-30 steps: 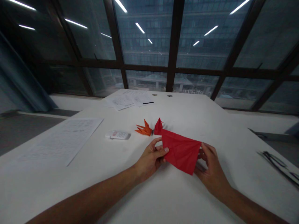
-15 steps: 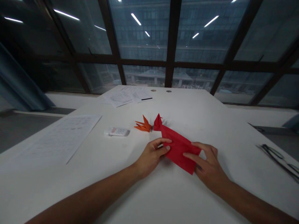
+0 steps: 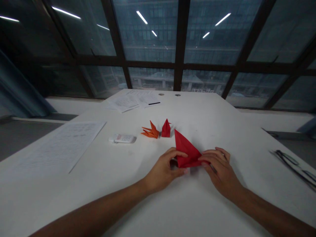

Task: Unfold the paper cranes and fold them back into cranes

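- L hand (image 3: 160,171) of yours has near-L part of folded red origami paper (image 3: 185,149) betw. thumb & fingers, slightly parted; your R hand (image 3: 219,166) pinches its R corner, fingertips together.
- Paper's over white table (image 3: 209,118), betw. your hands; sharp tip points away, slightly L; long edge slopes down twd. your R.
- Your forearms angle inward, R knuckles up.
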Action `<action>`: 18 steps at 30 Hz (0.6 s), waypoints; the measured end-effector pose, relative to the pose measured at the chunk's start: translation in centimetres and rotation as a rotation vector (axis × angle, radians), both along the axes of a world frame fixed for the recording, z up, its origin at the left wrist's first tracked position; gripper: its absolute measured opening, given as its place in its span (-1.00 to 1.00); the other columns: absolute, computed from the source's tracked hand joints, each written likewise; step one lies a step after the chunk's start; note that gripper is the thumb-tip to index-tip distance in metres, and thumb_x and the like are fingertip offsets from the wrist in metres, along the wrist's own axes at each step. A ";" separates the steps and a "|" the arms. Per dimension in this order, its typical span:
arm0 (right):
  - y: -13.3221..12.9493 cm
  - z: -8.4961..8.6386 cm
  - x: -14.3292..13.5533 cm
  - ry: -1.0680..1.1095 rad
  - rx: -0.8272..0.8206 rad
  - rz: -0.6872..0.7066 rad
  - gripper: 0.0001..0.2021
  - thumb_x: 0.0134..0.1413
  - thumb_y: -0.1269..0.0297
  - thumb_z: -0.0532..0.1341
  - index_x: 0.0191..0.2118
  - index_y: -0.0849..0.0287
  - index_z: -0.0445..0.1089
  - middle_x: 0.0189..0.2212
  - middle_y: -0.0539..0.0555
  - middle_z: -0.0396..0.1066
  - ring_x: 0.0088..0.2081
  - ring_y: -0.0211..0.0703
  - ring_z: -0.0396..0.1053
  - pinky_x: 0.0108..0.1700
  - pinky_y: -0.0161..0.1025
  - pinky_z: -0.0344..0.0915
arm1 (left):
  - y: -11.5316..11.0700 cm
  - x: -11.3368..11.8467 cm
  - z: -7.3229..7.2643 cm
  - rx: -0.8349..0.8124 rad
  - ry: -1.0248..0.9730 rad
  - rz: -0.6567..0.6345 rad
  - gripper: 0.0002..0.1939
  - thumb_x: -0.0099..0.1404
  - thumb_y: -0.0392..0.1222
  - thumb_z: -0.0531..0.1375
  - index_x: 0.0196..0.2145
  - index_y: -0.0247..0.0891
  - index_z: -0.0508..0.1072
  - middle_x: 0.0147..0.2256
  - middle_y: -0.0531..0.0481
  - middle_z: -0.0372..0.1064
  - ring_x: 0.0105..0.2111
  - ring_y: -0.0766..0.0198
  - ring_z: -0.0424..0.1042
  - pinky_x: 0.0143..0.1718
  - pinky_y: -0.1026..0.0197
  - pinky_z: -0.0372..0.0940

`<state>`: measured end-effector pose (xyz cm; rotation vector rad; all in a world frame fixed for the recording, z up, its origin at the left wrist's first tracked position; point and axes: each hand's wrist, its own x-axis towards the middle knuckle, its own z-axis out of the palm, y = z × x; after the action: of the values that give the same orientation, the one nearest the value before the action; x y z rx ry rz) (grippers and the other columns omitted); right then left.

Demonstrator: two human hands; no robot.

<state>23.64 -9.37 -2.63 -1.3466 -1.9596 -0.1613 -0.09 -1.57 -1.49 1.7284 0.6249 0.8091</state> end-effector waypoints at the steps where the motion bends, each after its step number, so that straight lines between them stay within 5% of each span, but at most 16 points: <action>1: 0.1 -0.1 0.2 0.022 -0.006 -0.024 -0.86 0.42 0.26 0.14 -0.06 0.01 0.45 -0.17 0.04 0.60 -0.04 0.00 0.49 0.28 0.19 0.08 | -0.1 0.0 0.2 0.001 0.022 0.004 -0.65 0.21 -0.20 0.43 -0.04 -0.14 0.55 -0.04 -0.05 0.39 -0.05 0.20 0.42 0.01 0.14 0.31; 5: 0.4 -0.4 0.4 0.171 -0.037 -0.104 -0.79 0.35 0.09 0.21 -0.03 0.05 0.43 -0.13 0.13 0.56 -0.03 0.09 0.47 0.11 0.11 0.34 | -0.2 0.0 0.8 -0.057 0.013 0.007 -0.82 0.30 -0.18 0.34 -0.15 -0.25 0.55 -0.14 -0.07 0.44 -0.16 0.24 0.42 -0.10 0.17 0.27; 10: 0.5 0.1 0.2 0.495 -0.301 -0.058 -0.53 0.29 0.05 0.25 0.23 0.05 0.28 0.09 0.20 0.49 0.05 0.06 0.49 0.10 0.05 0.41 | 0.0 -0.2 0.6 -0.157 -0.021 -0.038 -0.83 0.32 -0.15 0.31 -0.21 -0.31 0.52 -0.30 0.00 0.41 -0.32 0.33 0.32 -0.27 0.23 0.17; 14: 0.8 0.3 0.3 0.751 -0.629 0.112 -0.53 0.30 -0.01 0.25 0.22 0.05 0.30 -0.06 0.14 0.59 -0.09 -0.01 0.57 -0.06 -0.08 0.48 | 0.1 -0.1 0.0 -0.206 -0.096 -0.081 -0.75 0.35 -0.13 0.32 -0.06 -0.25 0.47 -0.20 -0.02 0.44 -0.25 0.31 0.36 -0.21 0.23 0.20; 18: 0.6 0.5 0.0 0.921 -0.741 0.168 -0.59 0.24 -0.02 0.32 0.09 0.08 0.41 -0.25 0.06 0.62 -0.25 -0.09 0.57 -0.23 -0.19 0.45 | -0.1 0.0 0.0 -0.253 -0.148 -0.124 -0.54 0.37 -0.12 0.31 0.17 -0.16 0.32 -0.18 -0.03 0.46 -0.22 0.28 0.41 -0.15 0.20 0.23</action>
<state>23.61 -8.72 -2.09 -1.3052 -1.3169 1.1606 -0.13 -1.65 -1.47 1.4483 0.4917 0.7303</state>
